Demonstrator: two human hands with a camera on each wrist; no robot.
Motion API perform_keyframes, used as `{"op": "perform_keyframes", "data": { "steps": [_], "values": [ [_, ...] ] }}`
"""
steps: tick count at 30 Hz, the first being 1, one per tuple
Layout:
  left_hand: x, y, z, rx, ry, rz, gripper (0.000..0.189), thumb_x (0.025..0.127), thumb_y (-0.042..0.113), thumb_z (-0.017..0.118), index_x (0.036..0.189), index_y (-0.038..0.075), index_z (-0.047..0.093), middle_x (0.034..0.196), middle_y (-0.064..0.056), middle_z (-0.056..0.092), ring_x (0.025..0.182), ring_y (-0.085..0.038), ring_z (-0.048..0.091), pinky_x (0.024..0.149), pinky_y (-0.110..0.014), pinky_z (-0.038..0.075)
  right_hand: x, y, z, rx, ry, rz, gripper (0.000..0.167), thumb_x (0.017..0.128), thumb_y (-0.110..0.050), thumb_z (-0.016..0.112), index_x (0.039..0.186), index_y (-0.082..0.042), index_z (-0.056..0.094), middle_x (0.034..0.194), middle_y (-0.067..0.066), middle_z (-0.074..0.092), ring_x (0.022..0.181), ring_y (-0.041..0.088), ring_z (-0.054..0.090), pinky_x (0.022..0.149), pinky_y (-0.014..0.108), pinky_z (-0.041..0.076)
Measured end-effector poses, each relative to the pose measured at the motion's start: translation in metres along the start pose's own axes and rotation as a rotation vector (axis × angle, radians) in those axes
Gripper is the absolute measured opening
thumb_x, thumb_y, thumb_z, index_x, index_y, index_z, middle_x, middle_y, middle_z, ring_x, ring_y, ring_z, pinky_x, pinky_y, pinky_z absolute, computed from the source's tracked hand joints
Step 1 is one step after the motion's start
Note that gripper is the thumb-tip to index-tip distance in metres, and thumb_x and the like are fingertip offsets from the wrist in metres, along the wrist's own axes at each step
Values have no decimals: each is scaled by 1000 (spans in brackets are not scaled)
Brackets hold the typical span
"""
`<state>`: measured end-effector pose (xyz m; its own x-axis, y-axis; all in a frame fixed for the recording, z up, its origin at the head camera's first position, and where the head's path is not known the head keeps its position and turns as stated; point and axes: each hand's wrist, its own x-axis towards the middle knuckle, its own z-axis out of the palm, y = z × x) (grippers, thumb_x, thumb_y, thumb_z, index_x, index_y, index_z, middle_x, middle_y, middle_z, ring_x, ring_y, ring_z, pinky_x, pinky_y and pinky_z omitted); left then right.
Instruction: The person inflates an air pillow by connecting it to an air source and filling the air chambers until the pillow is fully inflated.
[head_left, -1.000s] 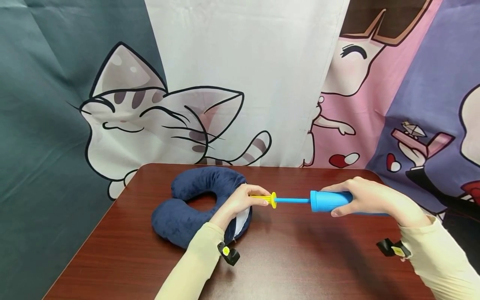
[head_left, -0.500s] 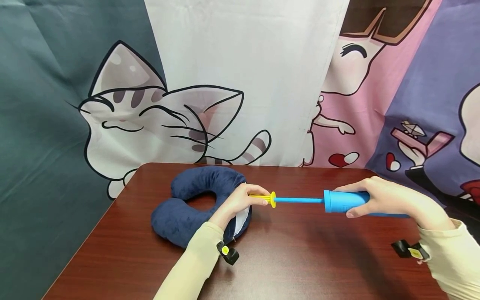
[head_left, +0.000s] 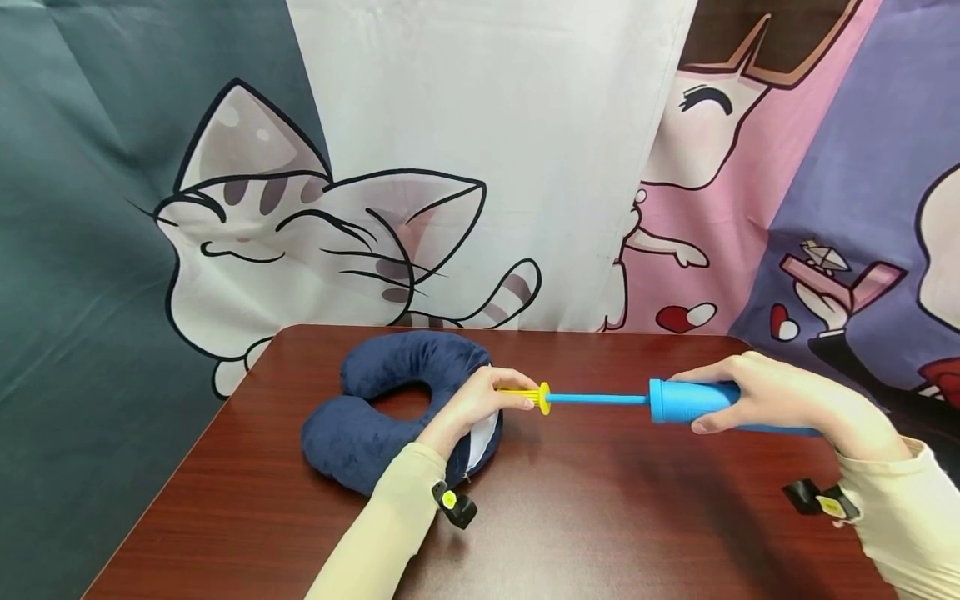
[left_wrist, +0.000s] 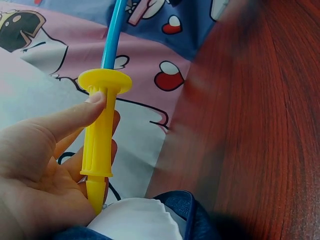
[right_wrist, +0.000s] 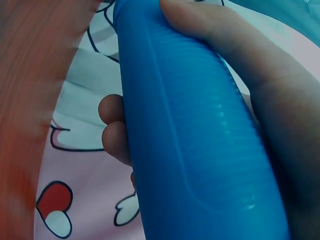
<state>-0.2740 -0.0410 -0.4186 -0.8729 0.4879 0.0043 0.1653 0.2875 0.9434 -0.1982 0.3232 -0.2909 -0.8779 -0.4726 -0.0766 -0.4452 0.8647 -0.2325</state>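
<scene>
A blue hand pump with a yellow nozzle is stretched level between both hands. In the left wrist view, my left hand [left_wrist: 35,160] grips the ribbed yellow nozzle [left_wrist: 100,135], thumb just below its round flange. The nozzle's tapered tip points at the white inner part [left_wrist: 137,220] of a navy U-shaped neck pillow [head_left: 360,442]; that end is partly hidden. A thin blue rod [head_left: 596,400] runs from the flange into the pump's thick barrel [head_left: 686,402]. Around this barrel my right hand [head_left: 783,396] wraps, thumb on one side, fingertips showing on the other in the right wrist view.
The pillow lies on the left of a dark red-brown wooden table [head_left: 570,517]. Behind the table's far edge hangs a cloth backdrop [head_left: 495,100] with cartoon figures. Small black cameras sit on the left wrist [head_left: 454,504] and right wrist [head_left: 821,502].
My right hand has slid the barrel to the right, so more of the blue rod shows; it has then stayed there. My left hand and the pillow have kept their places.
</scene>
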Motion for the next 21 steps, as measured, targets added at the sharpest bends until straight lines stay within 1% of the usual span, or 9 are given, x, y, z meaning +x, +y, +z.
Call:
{"op": "perform_keyframes", "data": {
  "steps": [5, 10, 15, 18, 21],
  "values": [
    [0, 1, 1, -8, 10, -1, 25, 85, 20, 77, 109, 11, 75, 109, -9, 75, 97, -14, 63, 88, -29, 48, 5, -5, 2, 0, -4, -18, 63, 75, -57, 78, 128, -24, 66, 103, -12, 70, 83, 2, 56, 66, 22, 45],
    [0, 1, 2, -27, 20, 0, 26, 85, 17, 77, 110, 8, 75, 110, -12, 74, 96, -13, 63, 87, -28, 49, 15, -14, 2, -16, -8, -15, 65, 74, -59, 78, 127, -25, 67, 102, -11, 70, 83, 5, 57, 67, 23, 46],
    [0, 3, 1, -46, 21, -9, 26, 85, 17, 77, 109, 8, 75, 109, -11, 74, 96, -14, 63, 86, -26, 49, 27, -21, 4, -35, -5, -48, 64, 74, -59, 78, 126, -25, 68, 102, -8, 71, 84, 7, 57, 66, 24, 46],
    [0, 3, 1, -46, 20, -12, 25, 85, 17, 78, 108, 9, 75, 109, -10, 74, 96, -15, 63, 85, -25, 49, 34, -25, 7, -31, -17, -67, 64, 74, -58, 78, 127, -23, 68, 102, -6, 71, 83, 7, 57, 65, 24, 46],
    [1, 2, 1, -51, 19, -17, 25, 85, 17, 78, 108, 9, 75, 109, -9, 74, 97, -15, 63, 86, -26, 50, 41, -29, 9, -24, -38, -60, 64, 74, -56, 79, 127, -21, 68, 102, -4, 72, 81, 8, 58, 66, 26, 47]
  ]
}}
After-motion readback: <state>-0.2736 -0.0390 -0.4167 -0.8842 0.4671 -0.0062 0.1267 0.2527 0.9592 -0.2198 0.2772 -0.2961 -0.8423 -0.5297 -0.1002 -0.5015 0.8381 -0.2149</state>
